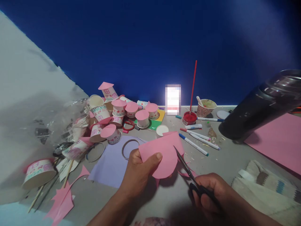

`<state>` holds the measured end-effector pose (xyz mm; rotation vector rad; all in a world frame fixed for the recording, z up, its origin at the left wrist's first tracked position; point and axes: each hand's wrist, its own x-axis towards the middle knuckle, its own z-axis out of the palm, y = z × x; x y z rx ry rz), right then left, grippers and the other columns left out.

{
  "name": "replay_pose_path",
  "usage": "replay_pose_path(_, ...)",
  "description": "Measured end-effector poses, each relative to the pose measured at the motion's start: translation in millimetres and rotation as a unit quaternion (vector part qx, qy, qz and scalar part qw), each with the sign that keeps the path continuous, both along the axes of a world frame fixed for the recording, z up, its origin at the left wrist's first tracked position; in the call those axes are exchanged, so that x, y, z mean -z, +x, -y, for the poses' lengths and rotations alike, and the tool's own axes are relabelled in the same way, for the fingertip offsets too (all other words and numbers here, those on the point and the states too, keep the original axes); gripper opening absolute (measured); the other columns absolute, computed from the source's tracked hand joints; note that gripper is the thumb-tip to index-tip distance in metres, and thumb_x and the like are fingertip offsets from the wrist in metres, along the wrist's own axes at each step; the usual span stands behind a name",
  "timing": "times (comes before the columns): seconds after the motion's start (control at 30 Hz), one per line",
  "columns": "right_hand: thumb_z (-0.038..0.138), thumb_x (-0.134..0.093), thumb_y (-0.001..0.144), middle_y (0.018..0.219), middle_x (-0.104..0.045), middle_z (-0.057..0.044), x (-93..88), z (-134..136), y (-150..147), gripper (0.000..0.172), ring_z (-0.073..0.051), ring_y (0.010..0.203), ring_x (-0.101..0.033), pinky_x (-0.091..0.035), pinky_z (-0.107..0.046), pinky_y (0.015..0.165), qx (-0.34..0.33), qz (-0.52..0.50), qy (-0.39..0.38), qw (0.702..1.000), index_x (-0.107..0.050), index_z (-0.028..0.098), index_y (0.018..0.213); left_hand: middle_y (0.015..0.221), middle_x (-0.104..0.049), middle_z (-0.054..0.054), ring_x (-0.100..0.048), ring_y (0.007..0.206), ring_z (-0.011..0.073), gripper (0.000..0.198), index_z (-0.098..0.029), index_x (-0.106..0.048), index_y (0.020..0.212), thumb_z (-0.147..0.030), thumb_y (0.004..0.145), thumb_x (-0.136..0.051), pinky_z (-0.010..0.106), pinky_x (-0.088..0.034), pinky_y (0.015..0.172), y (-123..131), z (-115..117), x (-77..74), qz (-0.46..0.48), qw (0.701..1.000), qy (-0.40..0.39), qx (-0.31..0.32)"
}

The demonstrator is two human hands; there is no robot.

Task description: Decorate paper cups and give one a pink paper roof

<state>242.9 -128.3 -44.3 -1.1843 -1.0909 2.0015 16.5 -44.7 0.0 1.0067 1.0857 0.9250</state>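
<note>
Right hand (211,188) curled around the black scissors (185,166), handle loops partly covered by its fingers and blade gap not readable; left hand (142,168) pinches the pink paper (166,157) above the grey table (225,163), thumb on top, fingers hidden beneath. Dark flask (254,106) cut off at right edge; white block (173,99) pixelated, illegible. Counted: two tape rings (123,151), one red pot (189,119), one red stick (193,84); decorated cups (101,113) overlap, total uncertain.
</note>
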Motion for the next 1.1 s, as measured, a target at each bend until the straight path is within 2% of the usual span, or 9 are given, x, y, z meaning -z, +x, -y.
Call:
replay_pose_path(0.1,0.087,-0.066,0.071,0.054,-0.047,0.004,1.6,1.5,2.6,0.071,-0.007,0.048,-0.034,-0.024,-0.022,0.046,-0.003,-0.002,0.020,1.000,-0.055,0.017,0.071,0.068,-0.068,0.003,-0.063,0.062,0.0163,0.034,-0.013,-0.074,0.080,-0.045,0.078,-0.084,0.027,-0.053,0.060,-1.8,-0.5,2.1,-0.005,1.000,0.003,0.007)
replay_pose_path(0.27,0.089,-0.071,0.061,0.049,-0.040,0.007,-8.1,-0.4,-2.3,0.073,-0.005,0.046,-0.028,-0.021,-0.022,0.044,0.006,0.006,-0.017,1.000,-0.049,0.019,0.062,0.070,-0.067,0.004,-0.060,0.063,0.0157,0.035,-0.012,-0.074,0.079,-0.046,0.077,-0.084,0.026,-0.050,0.059,-2.5,-1.9,-0.4,-0.020,1.000,0.012,0.012)
replay_pose_path(0.4,0.087,-0.070,0.064,0.047,-0.039,0.007,-6.4,-0.6,-3.6,0.071,-0.005,0.044,-0.025,-0.017,-0.022,0.042,0.010,0.003,-0.018,1.000,-0.049,0.019,0.060,0.068,-0.065,0.004,-0.060,0.063,0.0161,0.036,-0.012,-0.074,0.078,-0.046,0.075,-0.085,0.026,-0.050,0.059,-3.8,-2.8,0.2,-0.012,1.000,0.010,0.014)
replay_pose_path(0.57,0.082,-0.072,0.066,0.048,-0.039,0.007,-2.1,1.4,-1.5,0.067,-0.005,0.044,-0.027,-0.020,-0.021,0.042,0.010,-0.007,-0.038,0.999,-0.050,0.019,0.062,0.069,-0.066,0.004,-0.060,0.063,0.0157,0.036,-0.012,-0.075,0.078,-0.047,0.074,-0.086,0.027,-0.051,0.061,-5.8,-2.7,2.4,-0.009,1.000,-0.001,0.008)
replay_pose_path(0.7,0.082,-0.064,0.076,0.054,-0.043,0.005,-0.2,2.5,2.6,0.066,-0.006,0.049,-0.030,-0.022,-0.021,0.045,0.002,0.013,-0.006,1.000,-0.054,0.017,0.069,0.072,-0.068,0.005,-0.061,0.065,0.0164,0.038,-0.012,-0.078,0.083,-0.047,0.070,-0.088,0.026,-0.051,0.061,-6.1,-2.3,-0.4,-0.008,1.000,-0.015,0.020)
replay_pose_path(0.83,0.084,-0.066,0.073,0.058,-0.044,0.004,1.0,2.4,6.4,0.068,-0.007,0.052,-0.034,-0.024,-0.022,0.048,-0.013,0.017,0.030,0.999,-0.052,0.018,0.069,0.072,-0.068,0.004,-0.059,0.065,0.0145,0.037,-0.013,-0.079,0.081,-0.047,0.071,-0.088,0.023,-0.049,0.059,-7.2,-2.2,-3.1,-0.023,0.999,-0.008,0.031)
replay_pose_path(1.1,0.072,-0.067,0.077,0.052,-0.045,0.004,1.2,2.9,2.5,0.057,-0.006,0.048,-0.032,-0.020,-0.022,0.044,-0.002,0.024,-0.010,1.000,-0.055,0.017,0.067,0.072,-0.069,0.004,-0.059,0.065,0.0138,0.034,-0.013,-0.079,0.080,-0.044,0.070,-0.088,0.022,-0.049,0.060,-9.5,-5.2,-6.3,-0.017,0.999,-0.011,0.032)
